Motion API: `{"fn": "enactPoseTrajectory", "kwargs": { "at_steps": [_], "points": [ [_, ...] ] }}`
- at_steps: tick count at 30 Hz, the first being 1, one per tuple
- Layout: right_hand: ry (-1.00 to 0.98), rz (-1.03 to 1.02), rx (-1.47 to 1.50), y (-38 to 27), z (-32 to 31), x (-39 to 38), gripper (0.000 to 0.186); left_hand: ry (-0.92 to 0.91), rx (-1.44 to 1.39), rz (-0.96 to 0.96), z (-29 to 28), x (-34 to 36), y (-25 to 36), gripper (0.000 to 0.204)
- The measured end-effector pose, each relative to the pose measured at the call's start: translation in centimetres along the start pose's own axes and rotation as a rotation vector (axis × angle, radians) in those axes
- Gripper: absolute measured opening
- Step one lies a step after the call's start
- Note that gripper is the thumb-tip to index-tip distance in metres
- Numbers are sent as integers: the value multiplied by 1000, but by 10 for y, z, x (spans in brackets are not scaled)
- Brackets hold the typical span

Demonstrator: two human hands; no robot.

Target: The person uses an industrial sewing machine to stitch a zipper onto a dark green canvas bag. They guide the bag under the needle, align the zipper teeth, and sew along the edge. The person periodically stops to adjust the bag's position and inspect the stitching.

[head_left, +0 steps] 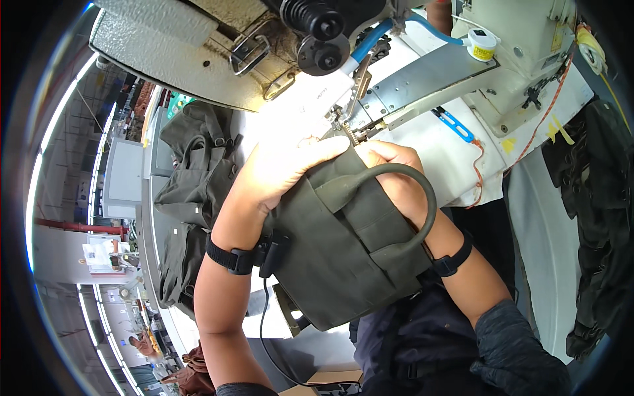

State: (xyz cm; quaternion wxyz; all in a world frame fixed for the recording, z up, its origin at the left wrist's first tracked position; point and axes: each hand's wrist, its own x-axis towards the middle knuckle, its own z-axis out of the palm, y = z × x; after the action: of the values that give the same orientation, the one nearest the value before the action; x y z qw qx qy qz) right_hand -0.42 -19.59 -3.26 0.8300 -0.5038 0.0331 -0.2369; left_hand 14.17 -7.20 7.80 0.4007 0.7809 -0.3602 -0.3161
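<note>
A dark olive fabric handbag (pixel 323 251) lies between my forearms, its top edge at the needle area (pixel 340 122) of a sewing machine. My left hand (pixel 290 158) grips the bag's upper left edge with the thumb on top; bright lamp glare washes out its fingers. My right hand (pixel 399 175) is closed on the upper right edge, near the needle area, partly behind the bag's rounded handle (pixel 429 198). That handle arches over the bag's right side. Where the fabric meets the needle is hard to make out in the glare.
The machine's head (pixel 178 46) overhangs at upper left. Blue-handled snips (pixel 456 125) on an orange cord lie on the white machine table (pixel 429 162). More dark bags (pixel 198 171) are stacked on the left. Dark fabric pieces (pixel 594 218) hang at the right.
</note>
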Motion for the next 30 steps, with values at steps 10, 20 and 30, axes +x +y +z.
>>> {"fn": "enactPoseTrajectory", "kwargs": {
  "at_steps": [10, 20, 30],
  "points": [
    [16, -23, -15, -3, -3, 1, 23, -69, 234, 179, -2, -4, 25, 57],
    [67, 85, -70, -21, 0, -7, 27, -61, -15, 4, -8, -10, 22, 42],
    [15, 22, -131, -16, -9, -5, 16, -101, 16, 77, -6, -9, 27, 49]
  ]
}}
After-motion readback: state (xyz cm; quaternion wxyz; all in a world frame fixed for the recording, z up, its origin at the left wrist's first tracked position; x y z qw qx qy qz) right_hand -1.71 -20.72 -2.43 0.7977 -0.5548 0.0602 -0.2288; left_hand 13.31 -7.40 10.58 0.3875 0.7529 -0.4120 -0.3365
